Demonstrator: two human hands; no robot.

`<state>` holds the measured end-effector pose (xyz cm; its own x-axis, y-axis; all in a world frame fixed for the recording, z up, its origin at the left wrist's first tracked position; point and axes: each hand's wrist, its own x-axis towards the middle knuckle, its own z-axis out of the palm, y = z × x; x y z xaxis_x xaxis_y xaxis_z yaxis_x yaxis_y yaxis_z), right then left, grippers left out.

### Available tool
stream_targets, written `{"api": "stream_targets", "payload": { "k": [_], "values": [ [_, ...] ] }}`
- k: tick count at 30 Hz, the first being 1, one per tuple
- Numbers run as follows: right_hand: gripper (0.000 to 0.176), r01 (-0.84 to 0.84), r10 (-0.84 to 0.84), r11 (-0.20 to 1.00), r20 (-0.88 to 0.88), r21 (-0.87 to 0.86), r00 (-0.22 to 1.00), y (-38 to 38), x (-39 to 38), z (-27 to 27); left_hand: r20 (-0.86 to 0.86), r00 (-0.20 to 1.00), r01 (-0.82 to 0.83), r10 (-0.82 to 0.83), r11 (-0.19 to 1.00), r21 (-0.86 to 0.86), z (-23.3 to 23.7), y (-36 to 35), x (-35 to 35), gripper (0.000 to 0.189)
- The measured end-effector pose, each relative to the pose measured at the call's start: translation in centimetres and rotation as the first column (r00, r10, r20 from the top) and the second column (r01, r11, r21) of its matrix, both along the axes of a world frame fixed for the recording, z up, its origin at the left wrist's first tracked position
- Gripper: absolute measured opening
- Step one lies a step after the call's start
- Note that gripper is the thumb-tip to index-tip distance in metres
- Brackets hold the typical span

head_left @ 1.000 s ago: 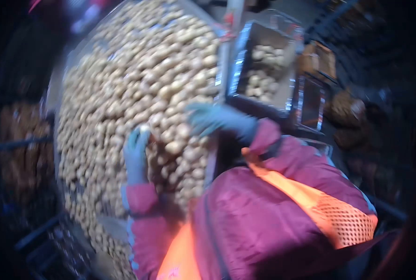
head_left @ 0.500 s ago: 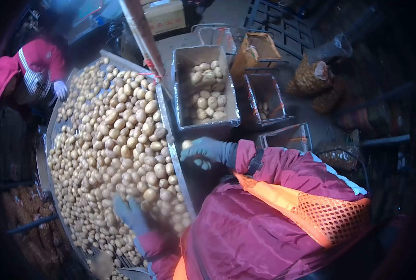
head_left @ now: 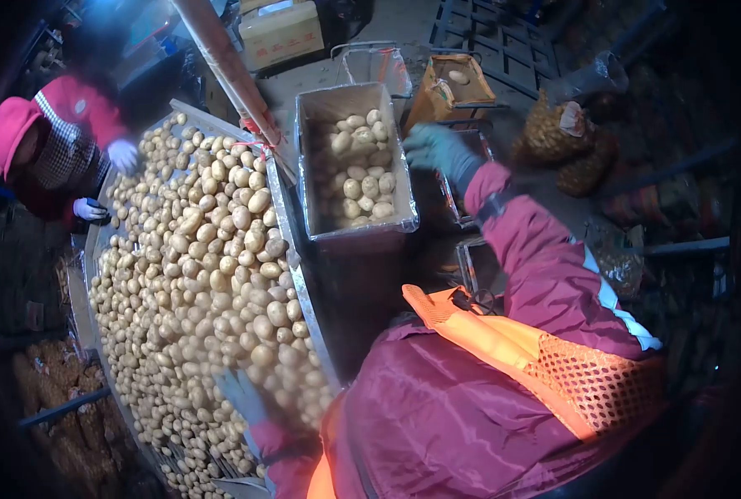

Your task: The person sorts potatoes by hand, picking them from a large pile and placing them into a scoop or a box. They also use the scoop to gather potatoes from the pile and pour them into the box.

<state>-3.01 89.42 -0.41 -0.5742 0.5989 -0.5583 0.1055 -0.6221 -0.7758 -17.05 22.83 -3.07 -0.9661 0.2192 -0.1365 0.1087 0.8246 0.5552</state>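
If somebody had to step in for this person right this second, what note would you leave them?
Left hand: gloved, down among the potatoes at the near end of the table; blurred, grip unclear.
Right hand: gloved, stretched out beyond the metal bin, fingers loose, seems empty.
Done: metal bin partly filled; the brown box behind it holds one potato.
Left: the table is heaped with potatoes from end to end.
Another person works at the far end.
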Motion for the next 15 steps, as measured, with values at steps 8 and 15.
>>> {"api": "stream_targets", "payload": {
  "k": [8,15],
  "values": [
    [0.038,-0.698,0.654,0.707,-0.274,-0.112,0.706,-23.7,-9.3,-1.4,-0.081,0.993,-0.094,0.087,0.991,-0.092,-3.4,-1.8,-0.4,0.058],
    [0.035,-0.914,0.904,0.398,-0.138,-0.081,0.406,-36.4,-10.6,3.0,-0.215,0.936,-0.251,0.279,0.956,0.150,4.1,-3.8,8.1,0.045]
  ]
}}
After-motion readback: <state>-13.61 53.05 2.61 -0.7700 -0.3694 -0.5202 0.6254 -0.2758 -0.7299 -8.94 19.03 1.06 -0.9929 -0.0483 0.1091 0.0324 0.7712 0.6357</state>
